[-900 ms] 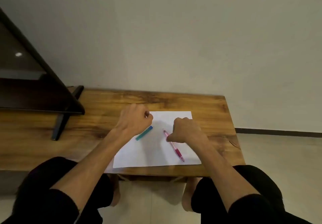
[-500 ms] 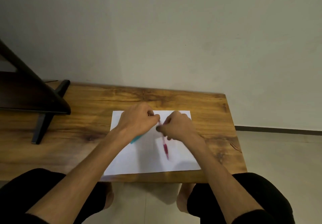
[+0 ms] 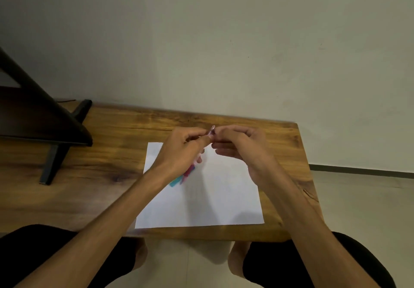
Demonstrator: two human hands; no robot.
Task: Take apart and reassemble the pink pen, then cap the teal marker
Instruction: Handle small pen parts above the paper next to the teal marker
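Observation:
The pink pen (image 3: 189, 172) is lifted off the white paper (image 3: 201, 207), slanting from upper right to lower left. Its pale tip end (image 3: 212, 129) pokes up between my two hands. My left hand (image 3: 182, 151) is closed around the pen's middle and hides most of the barrel. My right hand (image 3: 238, 145) pinches the tip end with thumb and forefinger. The teal marker (image 3: 175, 181) lies on the paper beneath my left wrist; only a short blurred piece of it shows.
The paper lies on a wooden table (image 3: 107, 175) against a plain wall. A dark slanted stand (image 3: 33, 117) with a black foot (image 3: 52, 164) occupies the table's left part. My knees sit below the table's front edge, and tiled floor shows at the right.
My right hand picked the pink pen up off the paper. Both hands rose and came together on it, with my left hand now gripping its barrel. The teal marker stays on the paper.

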